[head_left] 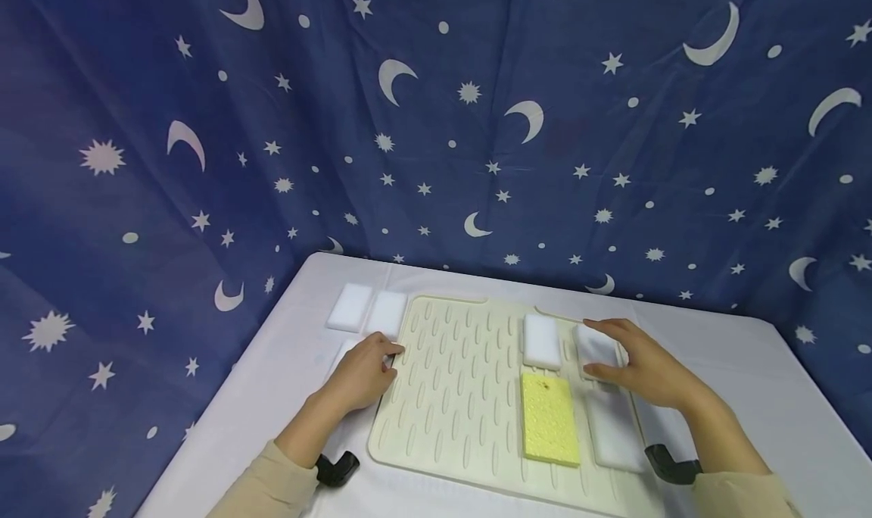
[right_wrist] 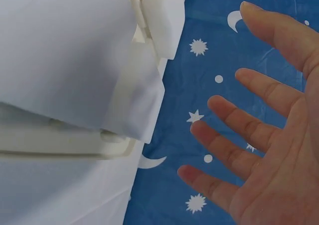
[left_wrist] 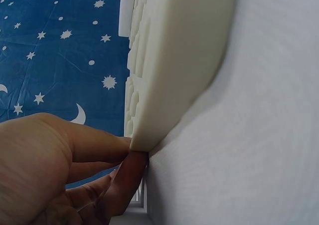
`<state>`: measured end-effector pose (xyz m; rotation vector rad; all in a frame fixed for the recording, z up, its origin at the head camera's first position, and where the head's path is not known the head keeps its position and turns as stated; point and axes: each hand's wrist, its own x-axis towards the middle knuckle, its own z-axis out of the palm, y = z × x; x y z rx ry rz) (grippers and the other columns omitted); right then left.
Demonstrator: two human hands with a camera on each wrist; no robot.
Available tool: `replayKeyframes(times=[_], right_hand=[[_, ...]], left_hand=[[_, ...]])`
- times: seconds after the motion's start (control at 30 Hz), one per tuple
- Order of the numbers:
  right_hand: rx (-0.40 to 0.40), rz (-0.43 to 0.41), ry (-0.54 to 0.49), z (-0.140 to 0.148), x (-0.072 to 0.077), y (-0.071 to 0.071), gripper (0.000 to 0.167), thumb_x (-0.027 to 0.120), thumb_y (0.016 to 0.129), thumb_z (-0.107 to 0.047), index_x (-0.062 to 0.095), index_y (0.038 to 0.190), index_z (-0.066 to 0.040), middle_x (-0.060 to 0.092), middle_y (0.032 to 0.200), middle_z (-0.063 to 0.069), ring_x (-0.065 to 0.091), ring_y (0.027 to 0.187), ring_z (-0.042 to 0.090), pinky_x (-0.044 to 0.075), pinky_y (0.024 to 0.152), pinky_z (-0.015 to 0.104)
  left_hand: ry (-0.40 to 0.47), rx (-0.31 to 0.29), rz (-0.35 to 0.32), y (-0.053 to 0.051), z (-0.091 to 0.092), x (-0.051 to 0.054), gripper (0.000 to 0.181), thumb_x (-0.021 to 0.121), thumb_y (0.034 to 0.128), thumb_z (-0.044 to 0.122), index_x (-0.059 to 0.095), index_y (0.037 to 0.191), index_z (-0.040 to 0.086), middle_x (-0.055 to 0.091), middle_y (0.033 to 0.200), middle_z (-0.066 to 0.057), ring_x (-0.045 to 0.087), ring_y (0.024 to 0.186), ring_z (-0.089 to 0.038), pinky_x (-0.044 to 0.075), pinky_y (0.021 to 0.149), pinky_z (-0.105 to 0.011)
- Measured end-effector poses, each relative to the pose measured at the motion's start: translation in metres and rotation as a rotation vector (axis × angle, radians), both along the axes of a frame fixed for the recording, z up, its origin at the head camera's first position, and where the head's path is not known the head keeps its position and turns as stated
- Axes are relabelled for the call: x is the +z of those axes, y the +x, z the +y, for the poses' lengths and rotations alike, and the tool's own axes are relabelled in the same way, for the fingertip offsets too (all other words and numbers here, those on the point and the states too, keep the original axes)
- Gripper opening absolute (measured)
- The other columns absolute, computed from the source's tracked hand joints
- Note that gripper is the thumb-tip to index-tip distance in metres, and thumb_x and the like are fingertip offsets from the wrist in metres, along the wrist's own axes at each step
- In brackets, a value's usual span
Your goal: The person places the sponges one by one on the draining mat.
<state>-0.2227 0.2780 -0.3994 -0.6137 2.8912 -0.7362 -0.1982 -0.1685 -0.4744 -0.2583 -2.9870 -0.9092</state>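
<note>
A cream ridged mat lies on the white-covered table, its near right corner hidden by shadow or cut off below. The left hand pinches its left edge between thumb and fingers. The right hand is spread, covering part of one white block. Three smooth, rectangular white blocks and one pitted yellow sponge rest on the mat's right side. Left of it are two more white blocks and what seems a third, mostly behind the left hand. Around hangs creased blue cloth printed with moons and stars.
</note>
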Motion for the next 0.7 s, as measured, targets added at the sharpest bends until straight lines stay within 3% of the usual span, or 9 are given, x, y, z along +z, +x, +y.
replayKeyframes(times=[0.27, 0.7], right_hand=[[-0.019, -0.008, -0.029, 0.009, -0.005, 0.007, 0.08, 0.074, 0.093, -0.049, 0.044, 0.157, -0.013, 0.042, 0.155, 0.021, 0.044, 0.139, 0.048, 0.043, 0.101, 0.072], [-0.053, -0.031, -0.094, 0.023, -0.013, 0.014, 0.079, 0.073, 0.094, -0.048, 0.042, 0.158, -0.013, 0.039, 0.156, 0.022, 0.039, 0.142, 0.052, 0.038, 0.1, 0.077]], left_hand=[[-0.002, 0.004, 0.003, -0.001, 0.0, -0.001, 0.038, 0.072, 0.0879, 0.003, 0.073, 0.126, 0.004, 0.066, 0.114, -0.003, 0.053, 0.077, -0.007, 0.046, 0.071, -0.028], [-0.011, -0.001, 0.012, 0.0, 0.0, 0.0, 0.039, 0.071, 0.0879, 0.003, 0.073, 0.127, 0.003, 0.066, 0.113, -0.004, 0.053, 0.077, -0.008, 0.045, 0.07, -0.027]])
